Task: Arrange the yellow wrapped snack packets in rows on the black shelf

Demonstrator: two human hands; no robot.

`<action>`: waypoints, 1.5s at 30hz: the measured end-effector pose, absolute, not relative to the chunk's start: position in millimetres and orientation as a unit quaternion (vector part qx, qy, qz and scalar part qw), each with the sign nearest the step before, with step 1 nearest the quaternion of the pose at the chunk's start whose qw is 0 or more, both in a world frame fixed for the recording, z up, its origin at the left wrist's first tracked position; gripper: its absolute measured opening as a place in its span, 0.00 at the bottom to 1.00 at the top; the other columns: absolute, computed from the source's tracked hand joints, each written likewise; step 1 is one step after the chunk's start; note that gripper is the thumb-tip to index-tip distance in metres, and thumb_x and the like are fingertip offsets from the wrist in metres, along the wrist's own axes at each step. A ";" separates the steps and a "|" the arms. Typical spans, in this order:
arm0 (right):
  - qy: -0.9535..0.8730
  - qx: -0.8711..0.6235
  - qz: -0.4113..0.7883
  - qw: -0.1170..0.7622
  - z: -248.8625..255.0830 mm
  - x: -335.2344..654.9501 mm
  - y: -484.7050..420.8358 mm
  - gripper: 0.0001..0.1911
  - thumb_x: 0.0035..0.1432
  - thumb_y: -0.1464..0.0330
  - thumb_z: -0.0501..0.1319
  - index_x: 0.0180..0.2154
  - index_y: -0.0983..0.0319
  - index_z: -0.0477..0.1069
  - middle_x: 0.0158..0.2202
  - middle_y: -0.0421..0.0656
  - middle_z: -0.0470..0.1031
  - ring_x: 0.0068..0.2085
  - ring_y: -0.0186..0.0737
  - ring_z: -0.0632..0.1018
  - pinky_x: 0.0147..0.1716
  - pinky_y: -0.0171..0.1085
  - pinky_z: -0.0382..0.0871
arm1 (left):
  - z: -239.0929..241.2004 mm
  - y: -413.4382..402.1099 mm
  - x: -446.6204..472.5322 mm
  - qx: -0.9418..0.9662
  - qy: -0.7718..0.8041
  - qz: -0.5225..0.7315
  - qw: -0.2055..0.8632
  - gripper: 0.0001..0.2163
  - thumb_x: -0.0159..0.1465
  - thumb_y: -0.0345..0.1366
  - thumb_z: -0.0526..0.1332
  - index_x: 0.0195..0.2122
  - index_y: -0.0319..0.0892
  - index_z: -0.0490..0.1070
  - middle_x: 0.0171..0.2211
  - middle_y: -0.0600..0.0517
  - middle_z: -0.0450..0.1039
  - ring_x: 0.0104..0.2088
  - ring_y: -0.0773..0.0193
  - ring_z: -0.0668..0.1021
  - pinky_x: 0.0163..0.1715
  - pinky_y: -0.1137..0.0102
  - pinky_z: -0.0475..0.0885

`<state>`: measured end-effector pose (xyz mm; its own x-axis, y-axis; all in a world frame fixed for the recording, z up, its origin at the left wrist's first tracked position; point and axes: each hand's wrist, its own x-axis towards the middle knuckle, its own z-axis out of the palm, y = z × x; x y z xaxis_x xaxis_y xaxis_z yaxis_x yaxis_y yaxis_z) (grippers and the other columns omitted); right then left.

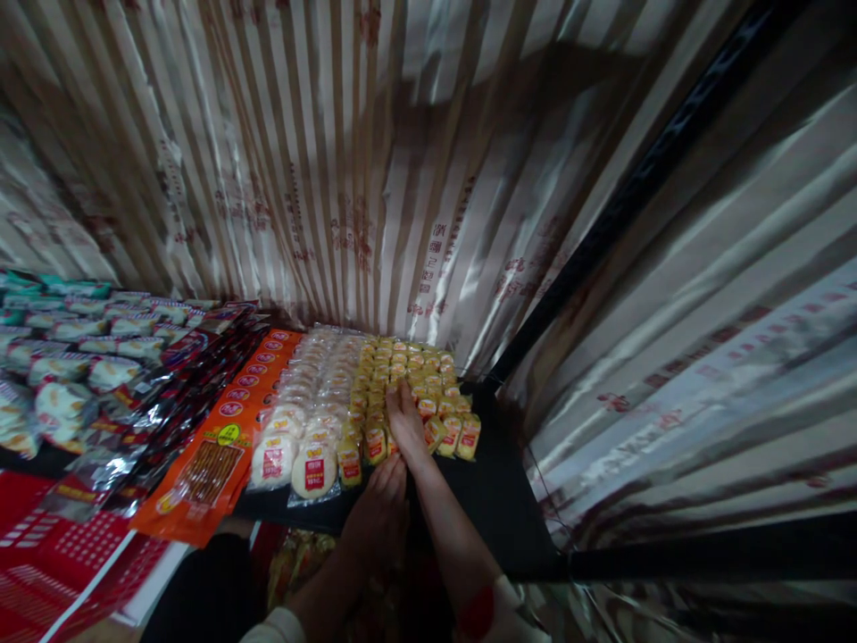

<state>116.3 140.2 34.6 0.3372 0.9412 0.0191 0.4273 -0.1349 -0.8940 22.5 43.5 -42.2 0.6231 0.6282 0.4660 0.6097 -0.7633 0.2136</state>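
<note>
So the yellow snack packs [429,408] sit in tight rows at the right end of the snacks on a black shelf [499,500], and both hands are right in there. The right hand [405,418] is laid over the middle of those rows, fingers stretched forward and held close together; can't tell if it's actually gripping a pack. The left hand [383,491] is just below it at the shelf's front edge, fingers also together and pointing in, but what they're pinching, if anything, is hidden.

Left of the yellow ones you've got round white crackers [325,424] in clear wrappers, then orange bags [214,460] overlapping in a row, then dark shiny bags [201,375]. A red basket [73,527] is down at the lower left. Behind it all hangs a striped sheet [375,179] with red print, plus a dark pole [622,205] running diagonally on the right.
</note>
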 end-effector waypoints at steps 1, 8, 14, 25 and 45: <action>-0.499 -0.693 0.288 0.432 35.3 115.7 140.9 0.31 0.58 0.54 0.48 0.58 0.63 0.58 0.61 0.48 0.57 0.62 0.46 0.57 0.60 0.47 0.46 | -43.0 43.6 22.6 0.900 0.344 0.267 0.016 0.23 0.65 0.31 0.44 0.59 0.26 0.50 0.57 0.34 0.59 0.61 0.50 0.56 0.55 0.55 0.63; -0.583 -0.664 0.163 0.439 44.6 117.2 119.4 0.26 0.60 0.59 0.47 0.55 0.66 0.61 0.58 0.52 0.62 0.60 0.46 0.60 0.58 0.47 0.52 | -42.8 43.5 22.4 0.903 0.337 0.265 0.017 0.22 0.65 0.32 0.43 0.59 0.27 0.53 0.56 0.34 0.61 0.60 0.50 0.59 0.55 0.53 0.63; -0.531 -0.691 -0.017 0.490 32.3 151.4 66.7 0.21 0.60 0.60 0.48 0.48 0.65 0.66 0.47 0.52 0.70 0.50 0.45 0.69 0.51 0.46 0.60 | -31.6 42.3 21.5 0.909 0.345 0.231 -0.007 0.21 0.65 0.33 0.44 0.57 0.27 0.56 0.59 0.35 0.56 0.62 0.51 0.55 0.57 0.57 0.59; -0.543 -0.776 0.027 0.321 21.7 169.2 61.2 0.21 0.59 0.63 0.50 0.54 0.61 0.60 0.46 0.48 0.71 0.40 0.43 0.75 0.36 0.37 0.67 | -31.5 40.9 22.9 0.900 0.351 0.257 -0.042 0.20 0.64 0.33 0.44 0.53 0.27 0.62 0.57 0.35 0.60 0.61 0.53 0.58 0.55 0.58 0.62; -0.569 -0.710 0.076 0.407 9.5 164.0 91.9 0.28 0.55 0.68 0.53 0.57 0.65 0.55 0.44 0.50 0.73 0.45 0.44 0.74 0.46 0.44 0.67 | -38.1 41.6 26.2 0.893 0.350 0.279 -0.038 0.18 0.62 0.30 0.44 0.48 0.28 0.66 0.56 0.35 0.62 0.61 0.50 0.58 0.52 0.56 0.65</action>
